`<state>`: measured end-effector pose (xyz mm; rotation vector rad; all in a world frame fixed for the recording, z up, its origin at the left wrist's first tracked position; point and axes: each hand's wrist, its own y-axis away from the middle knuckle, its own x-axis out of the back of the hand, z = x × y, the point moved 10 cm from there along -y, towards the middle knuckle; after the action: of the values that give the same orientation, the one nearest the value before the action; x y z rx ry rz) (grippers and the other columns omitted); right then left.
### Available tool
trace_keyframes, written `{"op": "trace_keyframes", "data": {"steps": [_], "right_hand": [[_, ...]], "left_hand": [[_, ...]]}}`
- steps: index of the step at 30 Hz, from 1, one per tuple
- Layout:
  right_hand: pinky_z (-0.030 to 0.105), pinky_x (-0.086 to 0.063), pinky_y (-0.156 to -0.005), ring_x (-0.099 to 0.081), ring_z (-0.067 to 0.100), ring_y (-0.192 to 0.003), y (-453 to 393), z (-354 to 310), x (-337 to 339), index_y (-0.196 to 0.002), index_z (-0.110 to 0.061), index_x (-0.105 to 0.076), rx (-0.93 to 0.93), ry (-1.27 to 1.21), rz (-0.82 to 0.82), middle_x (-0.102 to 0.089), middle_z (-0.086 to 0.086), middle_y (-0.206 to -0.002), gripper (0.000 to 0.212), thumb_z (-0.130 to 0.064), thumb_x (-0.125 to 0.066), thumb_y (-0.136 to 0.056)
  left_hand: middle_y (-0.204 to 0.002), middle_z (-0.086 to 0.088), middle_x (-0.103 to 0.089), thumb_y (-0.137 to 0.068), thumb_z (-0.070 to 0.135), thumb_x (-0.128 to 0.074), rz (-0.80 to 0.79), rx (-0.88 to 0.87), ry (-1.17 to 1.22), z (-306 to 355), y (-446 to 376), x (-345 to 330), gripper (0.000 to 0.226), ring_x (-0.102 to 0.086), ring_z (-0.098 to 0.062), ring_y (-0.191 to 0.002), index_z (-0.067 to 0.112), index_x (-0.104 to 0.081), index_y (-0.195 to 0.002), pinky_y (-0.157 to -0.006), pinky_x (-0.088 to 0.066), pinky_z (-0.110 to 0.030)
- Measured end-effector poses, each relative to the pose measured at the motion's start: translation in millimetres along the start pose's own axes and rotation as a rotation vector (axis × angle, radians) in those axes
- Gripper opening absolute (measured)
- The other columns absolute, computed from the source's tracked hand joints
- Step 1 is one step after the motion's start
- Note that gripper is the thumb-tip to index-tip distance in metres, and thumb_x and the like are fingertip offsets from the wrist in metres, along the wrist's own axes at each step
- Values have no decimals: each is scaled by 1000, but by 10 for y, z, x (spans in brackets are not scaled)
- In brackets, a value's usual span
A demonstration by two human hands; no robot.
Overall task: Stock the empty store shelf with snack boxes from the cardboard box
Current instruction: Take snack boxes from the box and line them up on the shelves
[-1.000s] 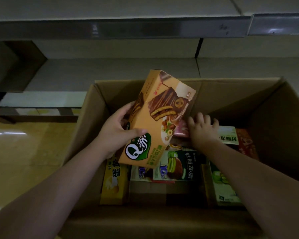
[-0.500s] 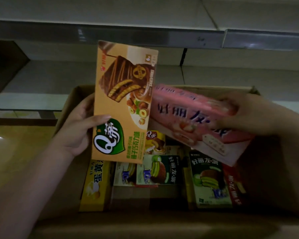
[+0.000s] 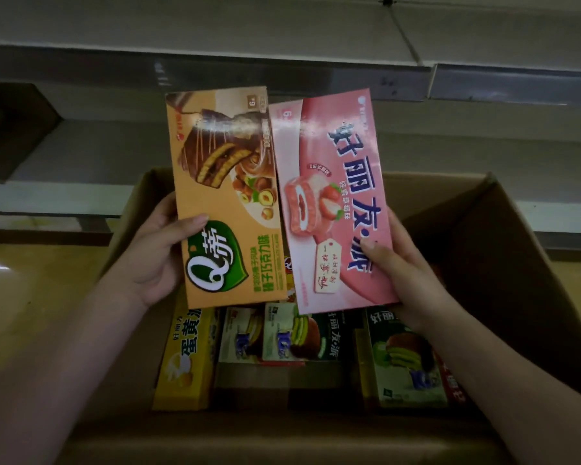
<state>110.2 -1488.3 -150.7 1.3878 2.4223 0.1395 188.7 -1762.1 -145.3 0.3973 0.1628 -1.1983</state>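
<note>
Now raised side by side, orange box [image 3: 225,203] gripped by left hand [image 3: 158,253], pink box [image 3: 336,199] by right hand [image 3: 403,266]

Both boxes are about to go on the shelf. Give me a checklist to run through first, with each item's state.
1. Left hand grips the orange box: ok.
2. Right hand grips the pink box: ok.
3. Both boxes lifted above the cardboard box: ok.
4. Shelf ahead bare where visible: ok.
5. Boxes upright for display: not ok, both tilted.
6. Enough shelf depth: cannot tell.
</note>
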Motion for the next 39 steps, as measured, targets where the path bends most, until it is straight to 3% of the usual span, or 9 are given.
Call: {"op": "trace_keyframes", "data": {"steps": [4, 16, 20, 23, 25, 29, 32, 35, 39], "right_hand": [[36, -59, -72, -68, 28, -104, 9, 72, -50, -139, -43, -41, -33, 3, -49, -67, 6, -121, 98, -48, -88, -54], [36, -58, -72, -68, 29, -105, 31, 170, 101, -141, -38, -41, -79, -65, -36, -68, 5, -120, 105, -48, -90, -49], [35, -58, -72, -69, 28, -103, 104, 170, 125, -137, -38, -45, -81, -84, -46, -69, 6, -117, 98, -45, -90, -51], [35, -59, -72, -69, 29, -100, 138, 50, 186, -140, -37, -43, -83, -61, -17, -69, 7, -118, 73, -31, -74, -74], [37, -59, -72, -69, 30, -100, 192, -78, 187, -141, -37, -42, -113, -45, -14, -69, 8, -117, 67, -22, -65, -80], [38, -59, -70, -70, 28, -98, 464, -396, 80, -133, -40, -49, -193, -82, 15, -70, 8, -115, 64, -28, -71, -75], [44, -57, -77, -68, 30, -105, 845, -813, -98, -133, -42, -50, -281, -94, 30, -68, 7, -119, 74, -38, -81, -65], [50, -54, -86, -66, 31, -110, 1200, -1269, -239, -135, -37, -49, -328, -116, 41, -66, 9, -122, 59, -26, -67, -80], [38, -59, -68, -71, 30, -96, 1739, -2153, -351, -133, -29, -52, -378, -134, 82, -70, 12, -113, 51, -16, -58, -84]], "left_hand": [[-106, -7, -73, -27, 37, -98, 4, 21, 20, -16, 7, -27, 127, -71, -23, -94, 13, -44, -140, -70, -59, -34], [-109, -8, -73, -20, 38, -99, 14, 143, -42, -258, 65, -88, 121, -71, -24, -98, 24, -48, -128, -70, -60, -36], [-109, -7, -73, -17, 43, -98, 54, 162, -70, -329, 124, -62, 119, -69, -27, -101, 28, -50, -125, -80, -54, -43], [-109, -10, -72, -15, 47, -96, 57, 193, -90, -258, 244, -97, 121, -69, -29, -99, 29, -51, -125, -79, -53, -45], [-102, -6, -74, -16, 50, -95, 70, 196, -124, -141, 362, -143, 112, -72, -24, -90, 30, -54, -118, -72, -53, -40], [-100, -2, -73, -54, 29, -82, 181, 201, -96, 200, 623, -242, 60, -71, -22, -91, 30, -57, -109, -67, -52, -32], [-106, -3, -73, -38, 38, -91, 232, 277, -85, 640, 954, -423, 92, -71, -22, -92, 26, -56, -122, -62, -55, -31], [-101, -3, -75, -28, 42, -95, 235, 322, -76, 1038, 1266, -622, 112, -72, -25, -91, 23, -52, -129, -59, -57, -32], [-108, -6, -73, -18, 47, -96, 249, 342, -49, 1797, 1746, -953, 128, -72, -26, -91, 22, -50, -134, -62, -58, -36]]}}
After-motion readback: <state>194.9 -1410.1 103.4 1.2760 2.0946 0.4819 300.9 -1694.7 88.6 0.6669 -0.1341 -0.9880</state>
